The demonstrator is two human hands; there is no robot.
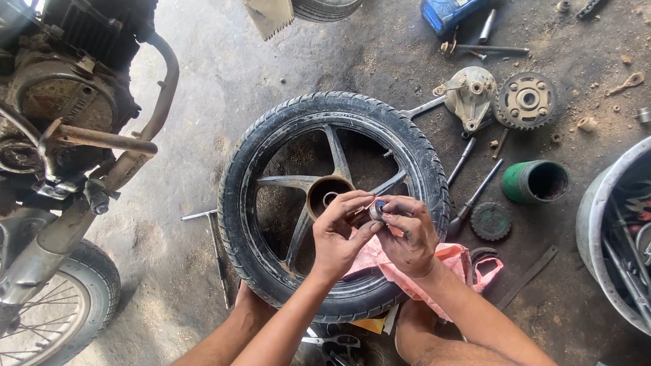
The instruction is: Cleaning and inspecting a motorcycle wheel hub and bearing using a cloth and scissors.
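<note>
A motorcycle wheel (268, 146) with a black tyre and spoked alloy rim lies flat on the dirty concrete floor, its open hub (328, 192) facing up. Above its near side, my left hand (340, 234) and my right hand (407, 234) meet and pinch one small round metal part with a bluish face, a bearing (377, 209). The fingers of both hands close around it. A pink cloth (449, 261) lies under my right wrist, draped over the tyre's edge.
A motorcycle (64, 115) stands at the left with its front wheel (57, 305). Beyond the wheel lie a sprocket (525, 100), a brake plate (471, 95), wrenches, a green can (534, 181) and a small disc (490, 221). A metal tub of tools (614, 230) sits at the right.
</note>
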